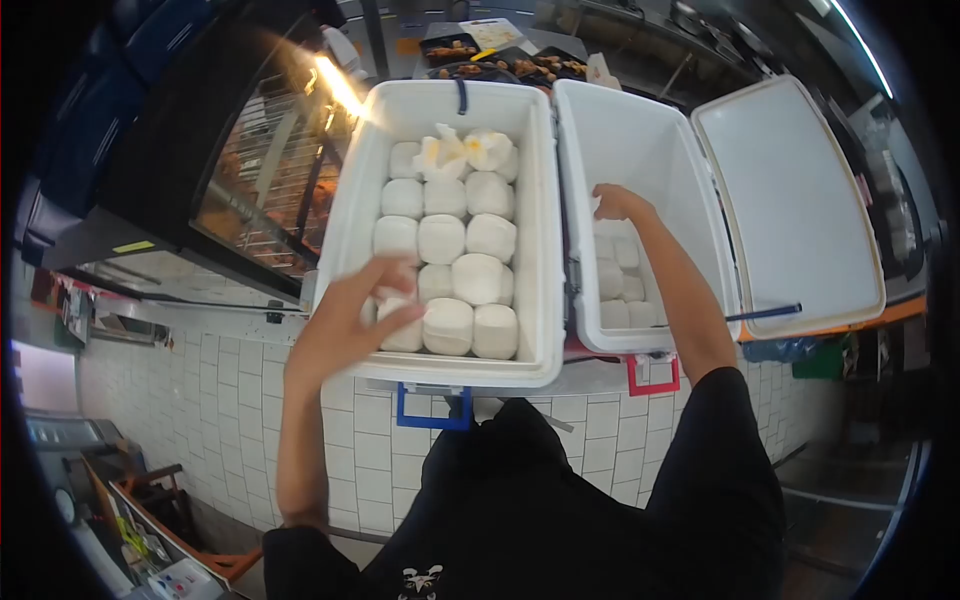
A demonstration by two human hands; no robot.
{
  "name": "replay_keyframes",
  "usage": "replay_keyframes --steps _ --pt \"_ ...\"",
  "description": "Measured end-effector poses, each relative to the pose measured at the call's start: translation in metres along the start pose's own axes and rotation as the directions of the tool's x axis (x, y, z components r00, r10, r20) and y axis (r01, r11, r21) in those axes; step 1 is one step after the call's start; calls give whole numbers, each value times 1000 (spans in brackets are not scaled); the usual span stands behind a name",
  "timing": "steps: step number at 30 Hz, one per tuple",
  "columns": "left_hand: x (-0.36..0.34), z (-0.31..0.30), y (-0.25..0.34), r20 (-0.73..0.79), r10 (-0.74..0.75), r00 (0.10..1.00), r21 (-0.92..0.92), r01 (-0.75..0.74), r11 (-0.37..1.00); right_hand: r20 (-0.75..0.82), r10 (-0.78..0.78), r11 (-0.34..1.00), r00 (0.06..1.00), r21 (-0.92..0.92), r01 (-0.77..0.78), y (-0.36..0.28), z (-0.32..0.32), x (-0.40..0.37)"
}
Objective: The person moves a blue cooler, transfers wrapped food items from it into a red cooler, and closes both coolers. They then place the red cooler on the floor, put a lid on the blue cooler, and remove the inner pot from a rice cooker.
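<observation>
Rows of round white wrapped bundles (442,240) fill the left white cooler (541,240). Over its near left corner is my left hand (355,315), slightly blurred, fingers apart and holding nothing, close above the bundles. My right hand (620,203) reaches into the right white cooler (590,130), its fingers curled; whether they hold anything is hidden. Below that hand, more white bundles (625,275) lie at the cooler's near end. Crumpled white wrappers with yellow stains (465,150) rest on the far bundles in the left cooler.
A lit glass display cabinet (265,180) stands at the left. Black trays of food (510,65) are behind the coolers. The right cooler's lid (790,200) hangs open to the right. Blue (433,423) and red (653,388) handles stick out at the near side.
</observation>
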State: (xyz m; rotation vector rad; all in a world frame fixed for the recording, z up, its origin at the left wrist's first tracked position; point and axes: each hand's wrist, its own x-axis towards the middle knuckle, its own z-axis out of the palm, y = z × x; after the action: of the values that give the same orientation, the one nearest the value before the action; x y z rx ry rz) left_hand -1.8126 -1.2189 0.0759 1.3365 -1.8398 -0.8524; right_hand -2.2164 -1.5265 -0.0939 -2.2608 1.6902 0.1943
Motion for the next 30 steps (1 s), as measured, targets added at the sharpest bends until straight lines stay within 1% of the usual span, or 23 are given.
replay_keyframes --steps 1,2,3,4,5,6,7,8,9,11,12,13,14,15,17,20,22,25,27,28,30 --pt "22 -6 -9 35 -95 995 52 93 994 -268 58 992 962 124 -25 -11 -2 9" --pt "46 -10 -21 65 -188 980 107 181 978 -508 144 967 849 254 -12 -23 -9 17" --pt "74 -12 -33 53 -282 958 185 268 946 -695 252 927 673 373 37 -33 -19 25" --pt "103 -12 -48 33 -371 928 256 351 901 -782 230 879 579 422 221 -54 -39 22" --pt "129 -4 -70 -26 -332 943 314 323 893 -850 226 805 476 437 400 -81 -62 15" --pt "152 5 -91 -78 -290 954 373 298 879 -862 80 782 501 366 504 -104 -80 13" --pt "171 14 -105 -115 -300 947 407 321 855 -859 -62 740 508 302 601 -124 -93 10" --pt "187 22 -116 -153 -309 939 440 345 829 -760 -204 727 618 305 616 -145 -104 7" --pt "198 31 -123 -189 -319 929 473 371 799 -628 -340 712 700 315 628 -162 -108 7" --pt "217 45 -125 -202 -383 901 487 432 760 -471 -477 827 742 46 560 -177 -85 38" --pt "223 48 -126 -207 -409 889 499 455 737 -354 -436 881 827 20 473 -190 -79 45" --pt "228 51 -133 -198 -395 897 501 439 746 -234 -377 923 896 -21 383 -204 -76 51" --pt "232 56 -142 -190 -382 905 498 424 757 -111 -302 952 947 -78 295 -212 -73 56" --pt "235 59 -143 -182 -371 911 491 411 768 -143 -299 954 943 -31 298 -215 -67 64" --pt "241 64 -148 -250 -319 914 485 404 776 -185 -291 949 939 68 308 -219 -49 73" --pt "239 65 -153 -304 -286 908 474 405 782 -300 -268 954 915 51 296 -222 -41 68" --pt "234 59 -146 -311 -270 911 495 398 773 -309 -284 949 907 46 313 -220 -41 64" --pt "203 33 -93 -251 -286 925 579 380 721 -300 -307 941 903 49 336 -216 -52 63" --pt "169 19 -89 -120 -237 964 628 259 734 -278 -314 938 908 58 342 -217 -59 65" --pt "150 11 -88 -50 -208 977 647 191 739 -211 -303 947 930 40 318 -218 -66 64" --pt "116 7 -80 109 -237 965 629 118 768 -191 -421 895 887 71 440 -215 -66 59"
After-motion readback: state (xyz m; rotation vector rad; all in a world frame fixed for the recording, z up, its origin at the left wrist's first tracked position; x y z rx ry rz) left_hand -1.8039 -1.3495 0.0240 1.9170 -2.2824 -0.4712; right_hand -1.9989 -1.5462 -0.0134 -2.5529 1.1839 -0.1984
